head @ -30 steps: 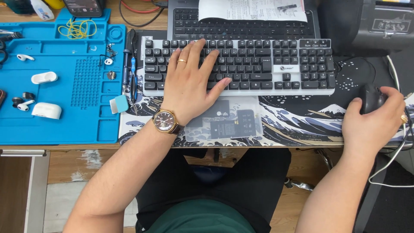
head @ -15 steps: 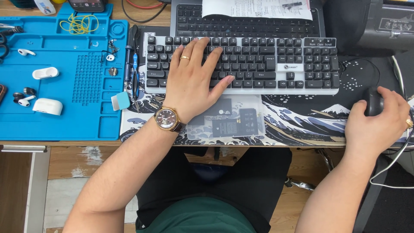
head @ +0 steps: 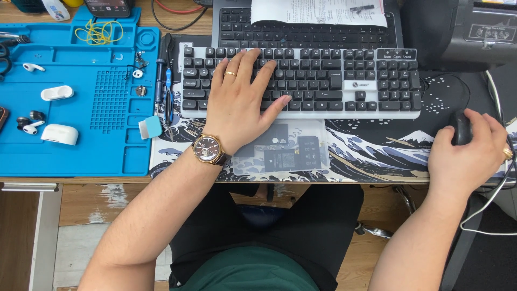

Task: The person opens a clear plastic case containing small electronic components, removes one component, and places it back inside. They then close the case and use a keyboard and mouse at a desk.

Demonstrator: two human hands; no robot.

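L hand [head: 237, 110] lies flat on the keyboard [head: 301, 81], palm down, fingers spread over the keys of the L half, thumb angled out toward the bottom key row; nothing pinched in its grip. Gold ring on one finger, wristwatch [head: 207, 149] w/ dark dial at the wrist. Keyboard is black-keyed on a light frame, long axis running L–R across the surface, key rows facing the person, numpad at the R end.

R hand [head: 467, 156] cups a dark mouse [head: 461, 128], fingers curled over its top, closed around it. Mouse long axis points away from the person, toward the back of the surface; it sits well R of the keyboard, on a wave-print desk mat [head: 377, 153].

Just below the keyboard, touching the L wrist area, lies a clear bag [head: 285, 153] w/ flat dark parts. Behind the keyboard a 2nd dark keyboard [head: 242, 29] w/ a paper sheet [head: 318, 11] on it. To the L, a blue work mat [head: 102, 108] carrying white earbud cases [head: 59, 133], loose earbuds, yellow wire [head: 99, 31].
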